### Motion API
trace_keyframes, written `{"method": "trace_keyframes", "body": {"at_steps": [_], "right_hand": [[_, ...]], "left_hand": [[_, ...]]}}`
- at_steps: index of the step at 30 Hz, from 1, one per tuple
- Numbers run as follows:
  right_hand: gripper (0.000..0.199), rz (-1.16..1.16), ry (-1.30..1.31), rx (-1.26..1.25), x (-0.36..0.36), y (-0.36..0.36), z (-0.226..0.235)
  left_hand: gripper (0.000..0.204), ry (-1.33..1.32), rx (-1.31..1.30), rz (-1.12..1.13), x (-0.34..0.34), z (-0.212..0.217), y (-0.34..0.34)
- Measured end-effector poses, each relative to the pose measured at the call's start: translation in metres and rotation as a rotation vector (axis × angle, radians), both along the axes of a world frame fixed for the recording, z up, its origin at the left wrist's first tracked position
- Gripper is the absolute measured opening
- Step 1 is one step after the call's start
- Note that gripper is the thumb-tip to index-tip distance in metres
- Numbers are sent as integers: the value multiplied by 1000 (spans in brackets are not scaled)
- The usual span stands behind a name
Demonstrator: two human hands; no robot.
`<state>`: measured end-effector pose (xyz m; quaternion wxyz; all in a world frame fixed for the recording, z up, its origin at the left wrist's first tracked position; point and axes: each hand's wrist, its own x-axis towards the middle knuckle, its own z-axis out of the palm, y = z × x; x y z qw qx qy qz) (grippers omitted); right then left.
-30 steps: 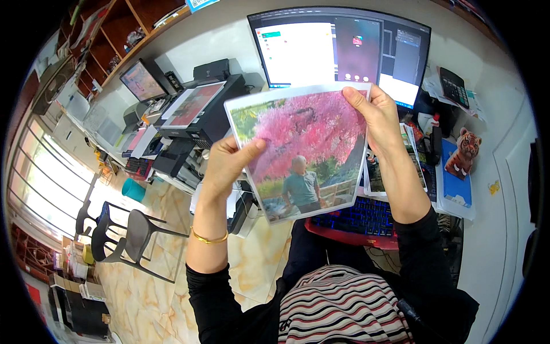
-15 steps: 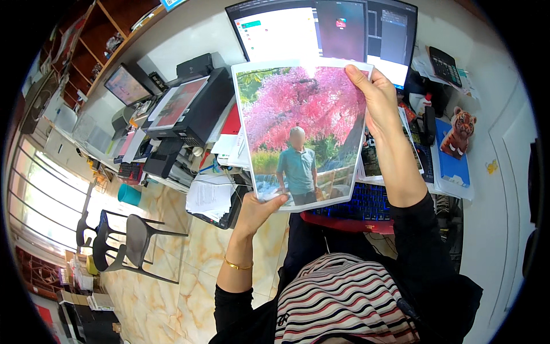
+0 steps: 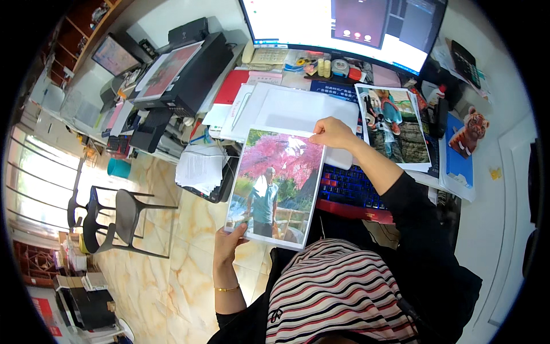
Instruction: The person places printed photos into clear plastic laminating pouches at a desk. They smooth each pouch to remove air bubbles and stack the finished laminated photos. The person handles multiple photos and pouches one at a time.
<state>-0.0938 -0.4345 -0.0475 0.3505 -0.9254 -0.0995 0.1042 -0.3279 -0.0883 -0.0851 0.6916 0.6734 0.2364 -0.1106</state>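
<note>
Between my two hands is a white-bordered photo print [image 3: 289,192], tilted in front of my lap. It shows a person in a blue-green shirt under pink blossoms, and glare lies on its upper part. My left hand [image 3: 229,243] pinches the lower left corner, thumb on top. At the upper right corner, my right hand [image 3: 334,135] grips the border between thumb and fingers. A backlit keyboard [image 3: 358,192] lies below my right forearm, partly covered by it. Beyond the print, a smooth white board or tray [image 3: 286,106] rests on the desk.
A stack of photo prints [image 3: 395,123] sits right of the keyboard, near a tiger figure [image 3: 470,132] on a blue folder [image 3: 456,163]. A large monitor [image 3: 303,20] stands behind. To the left are a black printer [image 3: 200,74], piled papers [image 3: 200,166] and dark chairs [image 3: 129,215].
Both hands have brought the photo print down and closer to my lap, somewhat leftward. The desk area behind it has come into view. My hands keep hold of the same corners.
</note>
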Motion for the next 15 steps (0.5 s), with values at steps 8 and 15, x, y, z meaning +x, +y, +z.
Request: {"method": "trace_keyframes", "body": {"at_steps": [8,15], "right_hand": [[27,-51,48,-228,51,9,-12],[31,-67,160,-217,62,3,-13]], "left_hand": [[36,56,80,-1,60,-16,0],[39,-720,1173,-214,184,18,-55]]}}
